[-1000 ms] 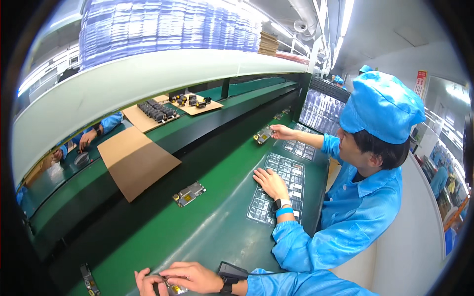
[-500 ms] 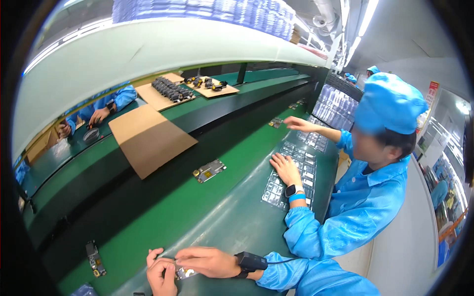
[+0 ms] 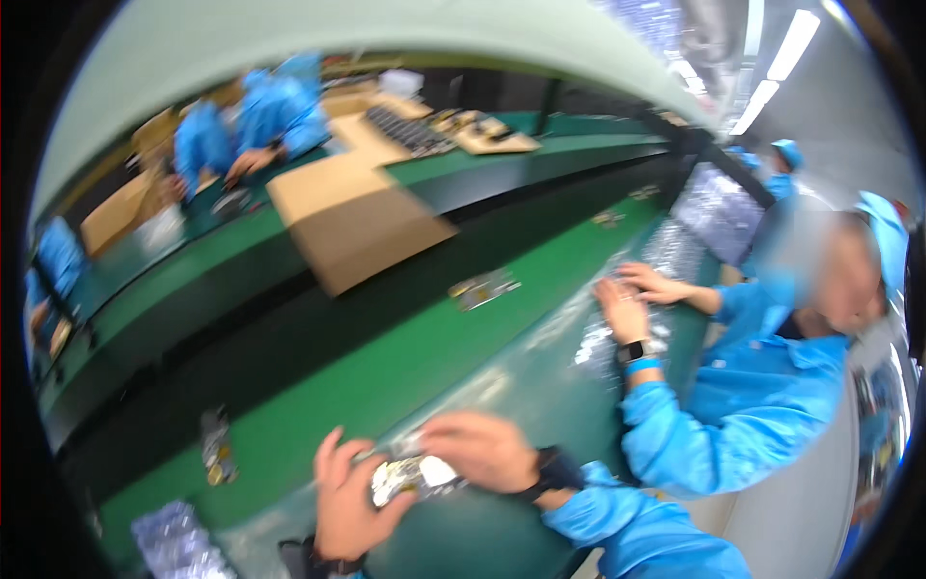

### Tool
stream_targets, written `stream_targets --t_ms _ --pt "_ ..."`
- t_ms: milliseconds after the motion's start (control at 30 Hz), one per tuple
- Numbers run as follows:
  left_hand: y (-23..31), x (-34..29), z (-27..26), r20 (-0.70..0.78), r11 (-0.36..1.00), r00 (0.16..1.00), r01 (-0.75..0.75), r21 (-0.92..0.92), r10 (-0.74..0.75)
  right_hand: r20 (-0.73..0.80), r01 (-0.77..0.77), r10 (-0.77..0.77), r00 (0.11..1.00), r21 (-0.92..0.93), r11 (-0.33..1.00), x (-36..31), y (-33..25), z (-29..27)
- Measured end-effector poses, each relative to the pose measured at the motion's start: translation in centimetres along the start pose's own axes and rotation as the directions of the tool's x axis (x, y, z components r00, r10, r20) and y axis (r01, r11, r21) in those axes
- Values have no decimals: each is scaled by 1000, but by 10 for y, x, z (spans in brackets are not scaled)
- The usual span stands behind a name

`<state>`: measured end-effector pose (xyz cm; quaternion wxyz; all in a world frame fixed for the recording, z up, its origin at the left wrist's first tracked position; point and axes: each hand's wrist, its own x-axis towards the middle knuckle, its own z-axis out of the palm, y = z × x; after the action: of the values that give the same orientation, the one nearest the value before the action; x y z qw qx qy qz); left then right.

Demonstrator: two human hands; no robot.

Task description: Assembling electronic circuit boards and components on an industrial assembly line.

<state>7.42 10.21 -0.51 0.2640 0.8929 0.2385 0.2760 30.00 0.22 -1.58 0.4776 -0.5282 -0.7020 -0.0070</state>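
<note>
My left hand (image 3: 352,497) grips the near left end of a small circuit board (image 3: 417,477), fingers and thumb curled round its edge. Bright silvery glare covers much of that board. From the right, my right hand (image 3: 487,451) bends over its far edge, fingertips pressed to it; they are blurred. Both hands are over the green bench edge beside the belt. Nearest to my left hand on the belt lies another circuit board (image 3: 218,446). A clear plastic tray (image 3: 178,542) lies at the lower left.
More boards lie on the green belt (image 3: 386,372), one circuit board (image 3: 485,289) near the middle. A brown cardboard sheet (image 3: 371,236) overhangs the belt's far side. At right, a co-worker's hands (image 3: 627,314) rest on clear trays (image 3: 596,343). Other people work beyond the belt.
The view has swung left and blurred, so the scene sits further right. My hands show higher, with more of the board between them. The co-worker's reaching hand has come back to the trays.
</note>
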Motion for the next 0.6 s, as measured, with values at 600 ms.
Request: stream_targets --t_ms 600 --pt "-24 1 16 116 928 993 41 -371 3 245 -110 86 966 84 990 -9 0 -4"
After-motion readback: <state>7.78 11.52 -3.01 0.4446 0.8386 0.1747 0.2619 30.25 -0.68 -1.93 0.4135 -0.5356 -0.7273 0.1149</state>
